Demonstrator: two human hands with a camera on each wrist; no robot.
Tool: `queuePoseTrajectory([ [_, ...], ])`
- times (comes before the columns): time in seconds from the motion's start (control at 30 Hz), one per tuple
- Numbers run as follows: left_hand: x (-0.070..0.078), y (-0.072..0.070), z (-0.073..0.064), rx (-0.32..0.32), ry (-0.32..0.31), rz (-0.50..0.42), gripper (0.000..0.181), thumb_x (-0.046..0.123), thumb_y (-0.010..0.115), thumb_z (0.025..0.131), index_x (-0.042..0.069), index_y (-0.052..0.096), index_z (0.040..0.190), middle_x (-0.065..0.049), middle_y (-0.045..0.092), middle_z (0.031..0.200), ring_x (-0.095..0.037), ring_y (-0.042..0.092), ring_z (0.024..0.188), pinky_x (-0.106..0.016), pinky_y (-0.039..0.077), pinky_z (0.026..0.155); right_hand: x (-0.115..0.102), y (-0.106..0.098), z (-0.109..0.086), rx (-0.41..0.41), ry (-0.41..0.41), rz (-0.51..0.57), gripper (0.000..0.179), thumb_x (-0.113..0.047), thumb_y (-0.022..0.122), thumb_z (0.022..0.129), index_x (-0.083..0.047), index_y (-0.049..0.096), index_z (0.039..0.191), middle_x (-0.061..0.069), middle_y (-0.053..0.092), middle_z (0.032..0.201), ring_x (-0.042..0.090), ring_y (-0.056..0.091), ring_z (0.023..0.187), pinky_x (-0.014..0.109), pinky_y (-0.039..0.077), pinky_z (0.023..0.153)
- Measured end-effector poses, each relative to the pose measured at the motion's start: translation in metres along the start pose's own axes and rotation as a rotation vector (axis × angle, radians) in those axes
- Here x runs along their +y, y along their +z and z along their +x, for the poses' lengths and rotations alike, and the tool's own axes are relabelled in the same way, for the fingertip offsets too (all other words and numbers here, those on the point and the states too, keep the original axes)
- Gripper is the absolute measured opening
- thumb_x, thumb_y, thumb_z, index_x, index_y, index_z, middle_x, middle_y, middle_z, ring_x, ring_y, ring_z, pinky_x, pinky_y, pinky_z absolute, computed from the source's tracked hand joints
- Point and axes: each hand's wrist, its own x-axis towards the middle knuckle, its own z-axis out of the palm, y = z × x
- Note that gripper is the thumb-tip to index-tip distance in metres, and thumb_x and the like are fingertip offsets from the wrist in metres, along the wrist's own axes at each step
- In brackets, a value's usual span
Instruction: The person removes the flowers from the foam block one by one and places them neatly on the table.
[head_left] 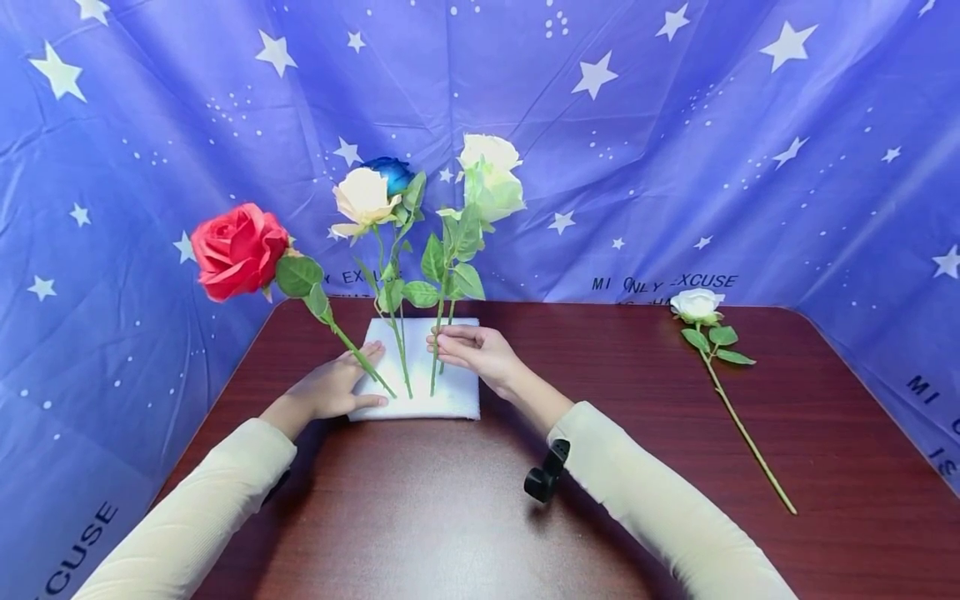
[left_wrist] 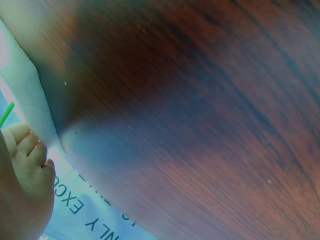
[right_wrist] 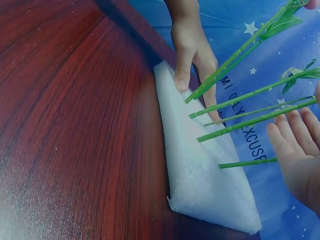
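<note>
A white foam block [head_left: 457,407] lies on the table with several artificial roses standing in it. My left hand [head_left: 333,387] rests on the block's left side, fingers spread and thumb along its front edge. Beside it leans the red rose [head_left: 240,252], tilted left. A cream rose [head_left: 363,198] stands behind, partly covering a blue rose [head_left: 390,173]. On the right side, a white rose [head_left: 489,150] and a pale green rose [head_left: 495,196] overlap. My right hand [head_left: 480,354] pinches a green stem [right_wrist: 255,120] under these two, between thumb and fingers.
Another white rose [head_left: 697,306] lies on the right of the brown wooden table [head_left: 600,358], its stem pointing toward the front. A blue star-patterned cloth [head_left: 637,167] hangs behind and at both sides. A black device [head_left: 547,473] hangs at my right sleeve.
</note>
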Motion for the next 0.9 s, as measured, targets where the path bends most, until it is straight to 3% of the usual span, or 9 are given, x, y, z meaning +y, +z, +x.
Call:
queuePoseTrajectory([
  [0.3,0.001,-0.001,-0.002,0.013,0.007,0.001,0.090,0.051,0.063,0.087,-0.005,0.029,0.148,-0.024,0.028,0.156,-0.039,0.025,0.146,-0.052,0.026,0.118,0.001,0.007,0.002,0.077,-0.097,0.003,0.037,0.006,0.056,0.091,0.018,0.050,0.126,0.036,0.058,0.122,0.014,0.072,0.091,0.032,0.056,0.090],
  [0.73,0.000,0.001,-0.001,0.020,0.017,0.021,0.089,0.051,0.064,0.086,-0.006,0.030,0.147,-0.024,0.028,0.155,-0.039,0.026,0.146,-0.052,0.026,0.118,0.000,0.016,0.003,0.118,-0.188,-0.156,0.029,0.001,0.063,0.089,0.016,0.062,0.114,0.034,0.064,0.110,0.005,0.072,0.082,0.032,0.058,0.084],
  [0.9,0.000,0.001,0.000,0.007,0.003,0.013,0.090,0.051,0.064,0.086,-0.004,0.029,0.148,-0.023,0.026,0.157,-0.038,0.024,0.147,-0.051,0.025,0.119,-0.001,0.016,0.002,0.130,-0.222,-0.130,0.027,0.003,0.063,0.088,0.019,0.062,0.110,0.024,0.073,0.096,0.003,0.071,0.076,0.033,0.059,0.083],
])
